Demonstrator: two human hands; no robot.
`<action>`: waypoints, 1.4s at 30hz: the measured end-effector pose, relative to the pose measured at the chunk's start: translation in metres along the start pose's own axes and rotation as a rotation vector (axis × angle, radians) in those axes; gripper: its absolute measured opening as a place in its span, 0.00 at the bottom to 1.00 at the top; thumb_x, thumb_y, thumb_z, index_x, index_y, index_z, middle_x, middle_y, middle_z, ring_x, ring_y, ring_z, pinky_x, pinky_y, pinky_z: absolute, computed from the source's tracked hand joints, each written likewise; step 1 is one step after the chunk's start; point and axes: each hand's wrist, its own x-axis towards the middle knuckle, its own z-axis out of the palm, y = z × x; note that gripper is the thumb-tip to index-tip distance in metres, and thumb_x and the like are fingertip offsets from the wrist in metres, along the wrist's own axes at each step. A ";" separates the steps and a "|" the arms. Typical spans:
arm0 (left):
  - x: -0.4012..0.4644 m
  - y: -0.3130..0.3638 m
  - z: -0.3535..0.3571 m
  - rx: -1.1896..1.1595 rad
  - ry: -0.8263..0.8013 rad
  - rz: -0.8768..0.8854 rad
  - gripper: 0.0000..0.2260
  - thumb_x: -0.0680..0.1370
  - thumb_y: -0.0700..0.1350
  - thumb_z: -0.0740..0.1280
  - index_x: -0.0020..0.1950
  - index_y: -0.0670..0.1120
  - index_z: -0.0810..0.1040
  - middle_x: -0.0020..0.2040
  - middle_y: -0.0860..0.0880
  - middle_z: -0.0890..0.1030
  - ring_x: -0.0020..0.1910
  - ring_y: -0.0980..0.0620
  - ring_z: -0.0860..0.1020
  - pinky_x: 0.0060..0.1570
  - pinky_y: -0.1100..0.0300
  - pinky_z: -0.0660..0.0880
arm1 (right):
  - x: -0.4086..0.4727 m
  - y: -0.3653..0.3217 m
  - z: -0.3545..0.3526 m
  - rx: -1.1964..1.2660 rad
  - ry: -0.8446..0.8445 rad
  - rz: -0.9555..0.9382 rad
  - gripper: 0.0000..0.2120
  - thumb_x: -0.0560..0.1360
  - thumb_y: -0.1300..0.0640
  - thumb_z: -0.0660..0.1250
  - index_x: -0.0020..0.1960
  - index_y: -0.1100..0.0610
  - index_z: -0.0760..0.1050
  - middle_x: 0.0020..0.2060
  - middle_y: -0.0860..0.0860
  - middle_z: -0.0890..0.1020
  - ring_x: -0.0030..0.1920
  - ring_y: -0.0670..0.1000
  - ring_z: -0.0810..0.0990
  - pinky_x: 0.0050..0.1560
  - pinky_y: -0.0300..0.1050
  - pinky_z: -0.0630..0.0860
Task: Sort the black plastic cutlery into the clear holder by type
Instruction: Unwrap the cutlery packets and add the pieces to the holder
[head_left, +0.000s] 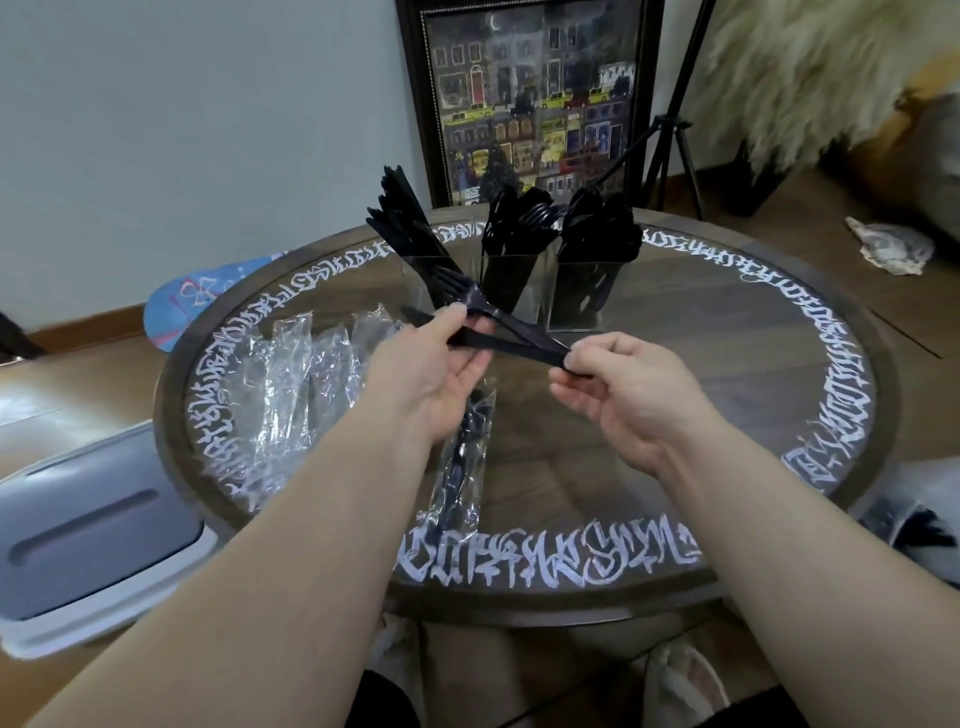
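Above the middle of the round glass table (727, 364), my left hand (436, 374) pinches a black plastic fork (485, 309) and a knife (431, 316) near their heads. My right hand (618, 384) pinches the handle ends of the same pieces. At the back of the table stands the clear holder (566, 306) with three compartments: knives (405, 218) on the left, forks (519, 223) in the middle, spoons (597, 228) on the right. A wrapped cutlery pack (460, 467) lies under my left wrist.
Several crumpled clear wrappers (296, 384) lie on the table's left side. A grey lidded bin (88, 530) sits on the floor at the left. A framed picture (530, 98) leans on the wall behind, with a tripod (670, 130) beside it.
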 end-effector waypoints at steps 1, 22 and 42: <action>0.002 0.000 0.002 0.063 -0.015 0.004 0.04 0.80 0.41 0.64 0.54 0.43 0.74 0.45 0.47 0.83 0.40 0.53 0.81 0.43 0.60 0.79 | 0.001 0.001 -0.001 -0.072 -0.021 0.003 0.10 0.74 0.72 0.64 0.37 0.61 0.72 0.35 0.56 0.78 0.33 0.50 0.81 0.37 0.42 0.81; -0.008 -0.012 0.010 1.024 -0.370 0.365 0.07 0.81 0.44 0.62 0.49 0.47 0.79 0.34 0.58 0.81 0.37 0.62 0.79 0.37 0.65 0.76 | 0.014 -0.016 0.008 -0.717 -0.059 -0.534 0.07 0.72 0.63 0.69 0.41 0.53 0.82 0.31 0.45 0.80 0.34 0.46 0.77 0.42 0.44 0.76; -0.004 0.109 0.038 0.992 0.149 1.156 0.08 0.76 0.41 0.67 0.52 0.48 0.83 0.39 0.59 0.79 0.33 0.71 0.74 0.43 0.73 0.70 | 0.014 -0.025 0.036 -0.643 0.213 -0.768 0.08 0.76 0.58 0.67 0.53 0.52 0.81 0.42 0.45 0.82 0.42 0.43 0.78 0.49 0.38 0.76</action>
